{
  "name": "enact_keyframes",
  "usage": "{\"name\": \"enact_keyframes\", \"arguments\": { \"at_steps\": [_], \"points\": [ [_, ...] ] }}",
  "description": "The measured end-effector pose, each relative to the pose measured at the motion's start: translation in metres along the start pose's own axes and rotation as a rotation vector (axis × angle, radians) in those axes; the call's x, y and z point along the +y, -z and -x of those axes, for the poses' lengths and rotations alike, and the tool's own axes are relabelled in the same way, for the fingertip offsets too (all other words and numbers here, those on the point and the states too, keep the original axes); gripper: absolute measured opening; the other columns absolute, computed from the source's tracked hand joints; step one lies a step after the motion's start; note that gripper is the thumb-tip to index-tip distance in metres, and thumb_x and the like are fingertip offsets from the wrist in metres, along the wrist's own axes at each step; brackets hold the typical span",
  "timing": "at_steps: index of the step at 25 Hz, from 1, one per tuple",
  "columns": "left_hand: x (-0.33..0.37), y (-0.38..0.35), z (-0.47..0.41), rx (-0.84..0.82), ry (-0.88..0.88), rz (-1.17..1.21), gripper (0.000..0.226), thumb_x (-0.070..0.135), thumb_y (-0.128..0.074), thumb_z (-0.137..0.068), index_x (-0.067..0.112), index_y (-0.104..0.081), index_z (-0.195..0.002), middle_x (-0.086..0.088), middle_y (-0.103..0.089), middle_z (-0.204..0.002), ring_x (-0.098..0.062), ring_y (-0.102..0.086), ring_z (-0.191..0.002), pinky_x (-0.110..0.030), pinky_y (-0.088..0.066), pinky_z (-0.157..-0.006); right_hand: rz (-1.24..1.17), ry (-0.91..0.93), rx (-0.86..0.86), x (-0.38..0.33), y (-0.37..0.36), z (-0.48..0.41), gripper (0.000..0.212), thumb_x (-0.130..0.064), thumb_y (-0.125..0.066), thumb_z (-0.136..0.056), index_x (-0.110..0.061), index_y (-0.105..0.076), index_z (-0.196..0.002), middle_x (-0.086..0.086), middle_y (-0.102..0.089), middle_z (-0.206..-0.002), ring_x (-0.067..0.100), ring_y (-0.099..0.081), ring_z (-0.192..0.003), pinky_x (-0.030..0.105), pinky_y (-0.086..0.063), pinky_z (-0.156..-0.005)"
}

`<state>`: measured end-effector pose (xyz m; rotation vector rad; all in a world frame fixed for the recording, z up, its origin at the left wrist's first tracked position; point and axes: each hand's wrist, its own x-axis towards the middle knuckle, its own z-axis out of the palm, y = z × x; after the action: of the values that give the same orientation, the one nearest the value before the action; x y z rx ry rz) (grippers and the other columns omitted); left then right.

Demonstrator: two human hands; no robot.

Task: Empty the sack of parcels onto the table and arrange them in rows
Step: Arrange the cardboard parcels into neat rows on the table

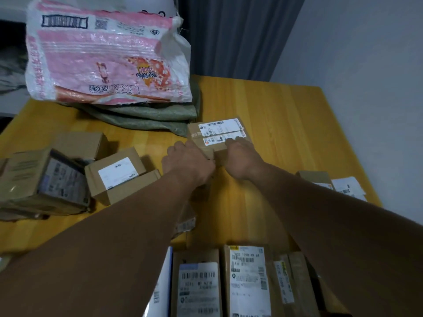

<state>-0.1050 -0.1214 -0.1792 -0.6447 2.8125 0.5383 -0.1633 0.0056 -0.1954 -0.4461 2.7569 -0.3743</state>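
Observation:
A flat cardboard parcel (218, 135) with white shipping labels lies near the middle of the yellow wooden table (286, 133). My left hand (188, 162) grips its near left corner and my right hand (243, 156) grips its near right edge, fingers curled over the top. A pink and white woven sack (103, 53) stands at the back left on folded green sacks (148, 117). A row of labelled parcels (247, 282) lies along the near edge.
Several brown boxes (116, 175) sit in a loose cluster at the left, with a larger taped box (43, 181) beside them. Two small parcels (332, 184) lie at the right edge. A grey curtain (235, 35) and a wall stand behind.

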Motion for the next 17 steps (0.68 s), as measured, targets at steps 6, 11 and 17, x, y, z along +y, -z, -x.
{"name": "enact_keyframes", "arguments": {
  "at_steps": [6,11,17],
  "points": [
    [0.003,-0.001,-0.019,-0.116,0.028,-0.021,0.067,0.054,-0.053,-0.09,0.015,-0.038,-0.143,-0.013,-0.039,-0.142,-0.033,-0.036,-0.133,-0.045,-0.035,-0.104,0.166,-0.027,-0.095,-0.002,-0.02,-0.027,0.071,-0.028,-0.052,-0.1,-0.015,-0.014,-0.159,0.014,-0.007,-0.167,0.038,-0.007,-0.152,0.059,-0.017,-0.122],
    [0.005,-0.003,-0.021,-0.133,0.068,-0.025,0.062,0.047,-0.053,-0.09,0.015,-0.039,-0.141,-0.013,-0.039,-0.142,-0.032,-0.035,-0.133,-0.044,-0.034,-0.104,0.291,-0.081,-0.104,-0.007,-0.013,-0.023,0.071,-0.032,-0.054,-0.097,-0.019,-0.018,-0.157,0.014,-0.024,-0.157,0.039,-0.025,-0.142,0.062,-0.03,-0.112],
    [0.007,-0.003,-0.017,-0.124,0.078,-0.045,0.058,0.043,-0.05,-0.091,0.014,-0.04,-0.14,-0.014,-0.039,-0.141,-0.033,-0.036,-0.132,-0.045,-0.035,-0.103,0.373,-0.153,-0.015,-0.012,0.011,-0.017,0.061,-0.054,-0.056,-0.091,-0.017,-0.045,-0.139,0.01,-0.052,-0.126,0.03,-0.049,-0.114,0.044,-0.042,-0.087]
  ]
}}
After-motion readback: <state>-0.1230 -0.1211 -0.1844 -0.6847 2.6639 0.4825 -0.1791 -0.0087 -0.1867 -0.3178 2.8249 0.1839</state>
